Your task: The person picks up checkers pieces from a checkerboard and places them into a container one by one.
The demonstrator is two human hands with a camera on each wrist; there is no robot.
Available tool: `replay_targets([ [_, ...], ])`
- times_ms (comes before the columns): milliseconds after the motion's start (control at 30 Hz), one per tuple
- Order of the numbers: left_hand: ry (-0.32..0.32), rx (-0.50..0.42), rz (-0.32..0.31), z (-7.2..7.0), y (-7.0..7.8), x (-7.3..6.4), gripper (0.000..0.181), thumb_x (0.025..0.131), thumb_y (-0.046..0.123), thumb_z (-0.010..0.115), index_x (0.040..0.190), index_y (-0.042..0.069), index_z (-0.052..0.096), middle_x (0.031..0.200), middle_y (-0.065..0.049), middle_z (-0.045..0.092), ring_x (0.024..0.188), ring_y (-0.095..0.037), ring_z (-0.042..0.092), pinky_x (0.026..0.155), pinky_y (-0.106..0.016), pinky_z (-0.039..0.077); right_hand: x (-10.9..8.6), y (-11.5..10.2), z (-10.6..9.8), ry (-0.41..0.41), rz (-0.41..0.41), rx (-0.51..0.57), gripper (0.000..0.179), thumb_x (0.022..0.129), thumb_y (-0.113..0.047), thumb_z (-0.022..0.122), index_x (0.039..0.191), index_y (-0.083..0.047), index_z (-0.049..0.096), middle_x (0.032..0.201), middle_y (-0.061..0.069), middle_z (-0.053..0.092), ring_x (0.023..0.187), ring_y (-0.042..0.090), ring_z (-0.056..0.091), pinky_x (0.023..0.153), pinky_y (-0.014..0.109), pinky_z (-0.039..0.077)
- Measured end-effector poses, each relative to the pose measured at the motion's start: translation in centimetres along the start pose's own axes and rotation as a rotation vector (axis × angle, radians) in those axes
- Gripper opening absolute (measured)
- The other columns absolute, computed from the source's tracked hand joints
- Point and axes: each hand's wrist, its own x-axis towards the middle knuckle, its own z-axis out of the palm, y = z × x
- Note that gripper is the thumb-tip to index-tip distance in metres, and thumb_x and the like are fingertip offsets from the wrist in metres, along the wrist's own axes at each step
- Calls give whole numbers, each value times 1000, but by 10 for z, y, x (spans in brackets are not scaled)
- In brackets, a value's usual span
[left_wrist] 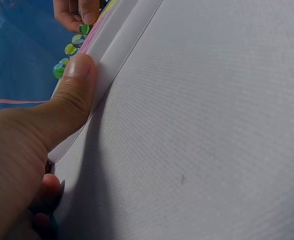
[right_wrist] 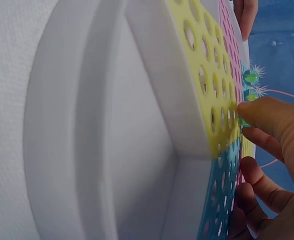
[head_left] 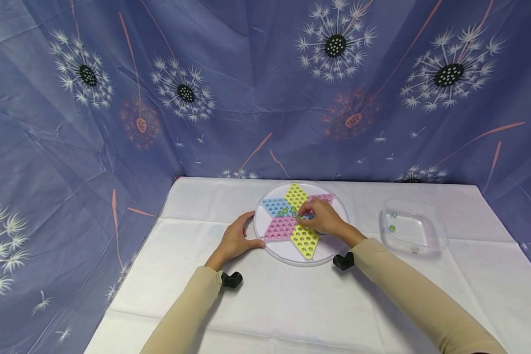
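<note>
A round white Chinese checkers board (head_left: 280, 250) with a star of yellow, pink and blue hole plates lies on the table. My left hand (head_left: 236, 241) holds its left rim, the thumb (left_wrist: 77, 87) bent over the edge; some of its fingers are hidden. Over the board's middle, my right hand (head_left: 323, 216) pinches a green glass marble (right_wrist: 243, 121) between thumb and forefinger, right at the holes. Several green and yellowish marbles (head_left: 285, 212) sit in a row left of those fingertips, also seen as clear marbles (left_wrist: 71, 49) in the left wrist view.
To the right of the board stands a clear plastic box (head_left: 438, 233) with a few marbles (head_left: 392, 228) inside. White cloth (head_left: 292, 300) covers the table. A blue curtain (head_left: 248, 98) with dandelion prints hangs behind it and on the left.
</note>
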Motion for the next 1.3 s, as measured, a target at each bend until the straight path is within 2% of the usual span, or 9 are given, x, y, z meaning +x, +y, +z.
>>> replay_targets([
  [367, 2, -1, -7, 0, 1, 0, 103, 71, 32, 96, 156, 12, 42, 86, -7, 54, 72, -16, 42, 69, -32, 37, 2, 0, -6, 11, -61, 55, 15, 85, -14, 85, 95, -8, 75, 93, 6, 65, 88, 22, 56, 81, 38, 45],
  [667, 4, -5, -8, 1, 0, 1, 103, 71, 33, 96, 157, 12, 43, 86, -8, 53, 71, -16, 42, 68, -32, 36, 1, -6, -10, 67, -74, 79, 17, 87, -13, 83, 101, -8, 75, 101, 13, 65, 90, 27, 58, 80, 38, 48],
  [933, 1, -2, -8, 1, -1, 1, 103, 72, 34, 96, 157, 13, 42, 86, -8, 53, 71, -15, 42, 68, -31, 37, 2, -11, -11, 92, -95, 91, 20, 88, -15, 83, 104, -7, 74, 104, 13, 65, 88, 29, 60, 77, 37, 48],
  [1300, 8, 10, -8, 1, -2, 0, 102, 72, 34, 96, 156, 13, 43, 85, -4, 51, 71, -15, 42, 68, -32, 37, -3, -8, -17, 114, -80, 53, 19, 88, -18, 83, 103, -10, 75, 104, 12, 67, 92, 27, 61, 84, 43, 50],
])
